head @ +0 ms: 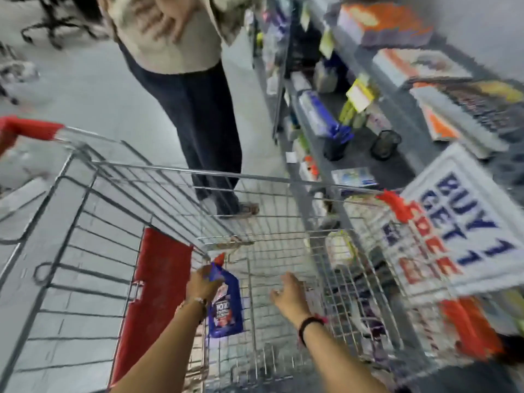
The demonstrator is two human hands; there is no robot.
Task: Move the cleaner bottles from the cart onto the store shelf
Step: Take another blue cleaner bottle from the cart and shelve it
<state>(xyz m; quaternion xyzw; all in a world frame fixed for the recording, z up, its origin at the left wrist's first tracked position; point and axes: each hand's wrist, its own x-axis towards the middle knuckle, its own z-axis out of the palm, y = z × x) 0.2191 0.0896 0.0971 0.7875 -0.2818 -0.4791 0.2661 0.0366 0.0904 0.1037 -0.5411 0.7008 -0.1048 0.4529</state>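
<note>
The left hand [202, 285] was wrapped around the neck of a blue bottle [225, 307] with a red cap, holding it up inside the cart [255, 177], close to the cart's red flap [158, 290]. The bottle hung roughly upright, its label too blurry to read. The right hand [289, 293] was spread wide with nothing in it, hovering over the wire basket a bit to the right of the bottle, not touching it. Both wrists had bands on them.

The shelf [368, 154] ran along the right side of the cart, loaded with boxes, packets and 2 dark round containers. A white sign [465, 222] reading "BUY 1 GET 1" stuck out just past the cart's right edge. Another person [181, 66] in a light top and dark trousers stood on the far side of the cart, next to the shelf. Whole shot was pretty motion-blurred, so whatever else lay along the cart's right side was hard to make out.
</note>
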